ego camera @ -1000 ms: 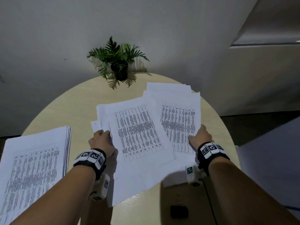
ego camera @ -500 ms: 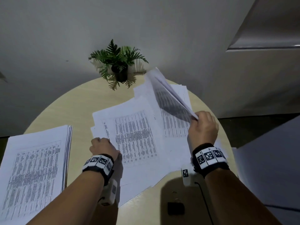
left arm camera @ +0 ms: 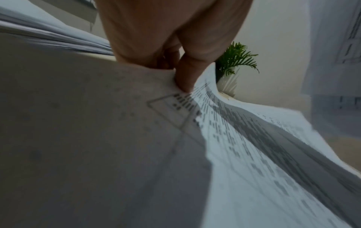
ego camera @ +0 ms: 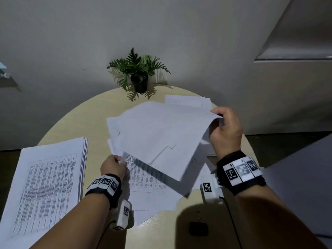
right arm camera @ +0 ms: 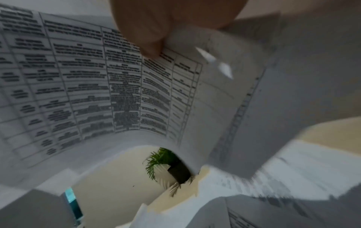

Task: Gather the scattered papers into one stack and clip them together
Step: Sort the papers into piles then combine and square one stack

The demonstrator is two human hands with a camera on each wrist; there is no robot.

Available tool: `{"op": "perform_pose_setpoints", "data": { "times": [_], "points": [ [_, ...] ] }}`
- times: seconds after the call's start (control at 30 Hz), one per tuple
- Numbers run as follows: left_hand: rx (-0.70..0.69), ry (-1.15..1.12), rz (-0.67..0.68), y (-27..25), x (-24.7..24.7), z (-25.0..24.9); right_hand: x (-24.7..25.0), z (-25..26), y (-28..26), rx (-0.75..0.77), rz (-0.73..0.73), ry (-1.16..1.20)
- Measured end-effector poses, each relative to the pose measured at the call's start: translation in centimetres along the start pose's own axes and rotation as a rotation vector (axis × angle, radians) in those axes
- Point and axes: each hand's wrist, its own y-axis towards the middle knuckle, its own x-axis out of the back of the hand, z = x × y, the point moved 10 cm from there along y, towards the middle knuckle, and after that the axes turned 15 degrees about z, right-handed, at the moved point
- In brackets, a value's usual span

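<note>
Loose printed sheets (ego camera: 143, 175) lie spread over the middle of the round table (ego camera: 71, 123). My right hand (ego camera: 217, 115) grips the edge of a few lifted sheets (ego camera: 158, 133), held above the pile with their blank backs up. In the right wrist view my thumb (right arm camera: 144, 30) presses on a curved printed sheet (right arm camera: 97, 77). My left hand (ego camera: 121, 159) pinches the left edge of the printed sheets on the table. In the left wrist view its thumb (left arm camera: 185, 77) lies on that paper (left arm camera: 234, 138). A black binder clip (ego camera: 198, 229) sits at the near table edge.
A thick neat stack of printed paper (ego camera: 46, 186) lies at the table's left edge and overhangs it. A small potted fern (ego camera: 138, 72) stands at the far edge against the wall. More sheets (ego camera: 188, 101) lie at the far right.
My right hand picked up the right-hand sheets, raised them and swung them leftward over the middle pile, blank side up. My left hand stayed at the pile's left edge.
</note>
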Motion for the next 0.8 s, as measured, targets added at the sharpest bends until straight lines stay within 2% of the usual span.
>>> {"op": "perform_pose_setpoints", "data": {
  "times": [0.03, 0.17, 0.2, 0.27, 0.33, 0.4, 0.5, 0.6, 0.73, 0.8],
  "points": [
    [-0.015, -0.043, -0.025, -0.2, 0.4, 0.2, -0.5, -1.0, 0.1, -0.084, 0.02, 0.095],
    [-0.035, -0.181, -0.029, -0.5, 1.7, 1.3, -5.0, -8.4, -2.3, -0.618, 0.055, 0.653],
    [-0.035, -0.192, -0.015, -0.7, 1.8, 1.4, -6.2, -9.4, -3.2, -0.685, 0.109, 0.627],
    [-0.018, -0.211, 0.014, -0.7, 1.7, 1.7, -8.4, -10.9, -4.7, -0.742, 0.359, 0.288],
    [0.007, -0.219, 0.067, -0.4, 1.0, 1.9, -10.5, -12.7, -6.8, -0.825, 0.542, 0.074],
    [0.007, -0.234, 0.118, -0.2, 0.2, 1.8, -12.3, -14.3, -8.4, -0.87, 0.68, -0.013],
    [-0.005, -0.244, 0.134, -0.4, -0.7, 1.1, -13.8, -15.3, -9.6, -0.938, 0.778, -0.062],
    [-0.024, -0.248, 0.139, -1.1, -1.6, -0.1, -15.0, -14.7, -10.1, -0.913, 0.905, -0.184],
    [-0.066, -0.271, 0.171, -1.6, -2.8, -1.5, -16.7, -13.0, -10.8, -0.871, 0.952, -0.075],
    [-0.083, -0.27, 0.191, -1.7, -3.5, -1.8, -18.2, -11.9, -11.6, -0.824, 1.068, -0.088]
  ]
}}
